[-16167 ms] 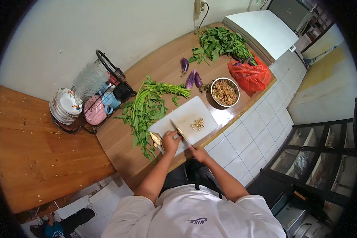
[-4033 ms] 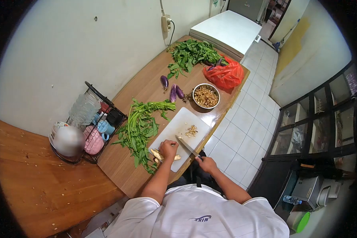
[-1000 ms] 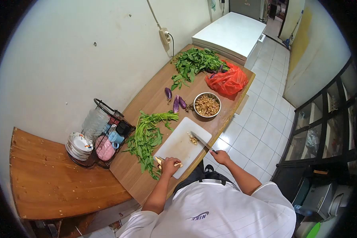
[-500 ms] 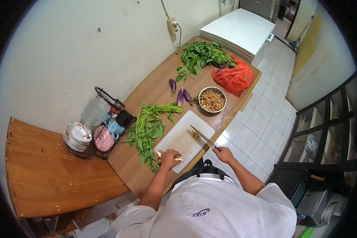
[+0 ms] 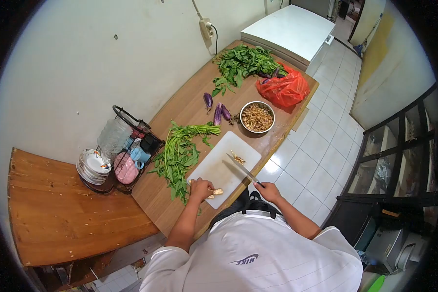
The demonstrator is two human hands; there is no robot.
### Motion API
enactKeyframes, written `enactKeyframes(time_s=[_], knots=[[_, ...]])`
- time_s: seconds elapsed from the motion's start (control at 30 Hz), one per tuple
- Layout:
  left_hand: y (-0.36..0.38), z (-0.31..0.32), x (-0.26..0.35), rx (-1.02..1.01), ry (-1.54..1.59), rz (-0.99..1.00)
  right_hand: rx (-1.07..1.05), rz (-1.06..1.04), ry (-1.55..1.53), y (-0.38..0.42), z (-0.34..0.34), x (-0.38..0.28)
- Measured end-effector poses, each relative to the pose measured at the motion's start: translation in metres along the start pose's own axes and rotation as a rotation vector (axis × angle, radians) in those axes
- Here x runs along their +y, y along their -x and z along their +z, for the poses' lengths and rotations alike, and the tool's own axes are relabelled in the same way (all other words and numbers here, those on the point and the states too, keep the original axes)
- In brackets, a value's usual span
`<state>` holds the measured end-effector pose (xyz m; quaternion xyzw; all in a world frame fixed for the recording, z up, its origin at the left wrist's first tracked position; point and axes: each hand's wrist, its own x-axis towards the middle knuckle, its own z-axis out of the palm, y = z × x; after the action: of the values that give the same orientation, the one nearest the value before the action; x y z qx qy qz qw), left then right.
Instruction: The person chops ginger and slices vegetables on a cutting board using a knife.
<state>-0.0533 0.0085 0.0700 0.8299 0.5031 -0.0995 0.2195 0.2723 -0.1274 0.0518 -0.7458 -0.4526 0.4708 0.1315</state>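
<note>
My right hand is closed round the handle of a knife, its blade lying over the white cutting board. Beside the blade tip is a small heap of chopped bits. At the board's near left corner, my left hand has its fingers curled down by pale root-like pieces; whether it grips one is hidden. Leafy green stems lie left of the board. Beyond it stands a steel bowl of chopped brown pieces, with purple eggplants to its left.
A red plastic bag and more leafy greens lie at the table's far end. On the left, a black rack holds cups and glasses beside stacked plates. A white chest stands beyond the table.
My left hand has shifted slightly up and left, uncovering more of the pale pieces. My right hand and the knife have moved a little left. The whole view has shifted slightly.
</note>
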Motion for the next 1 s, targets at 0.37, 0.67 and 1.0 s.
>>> enactKeyframes(time_s=[0.37,0.67,1.0], knots=[[-0.035,0.01,0.025,0.339,0.292,-0.078,-0.088,0.026,-0.035,0.012,-0.002,-0.006],[-0.045,0.043,0.043,0.424,0.344,-0.226,-0.188,-0.036,0.044,0.005,0.02,-0.001],[-0.048,0.066,0.051,0.478,0.349,-0.178,-0.201,-0.019,0.037,0.008,0.028,0.016]])
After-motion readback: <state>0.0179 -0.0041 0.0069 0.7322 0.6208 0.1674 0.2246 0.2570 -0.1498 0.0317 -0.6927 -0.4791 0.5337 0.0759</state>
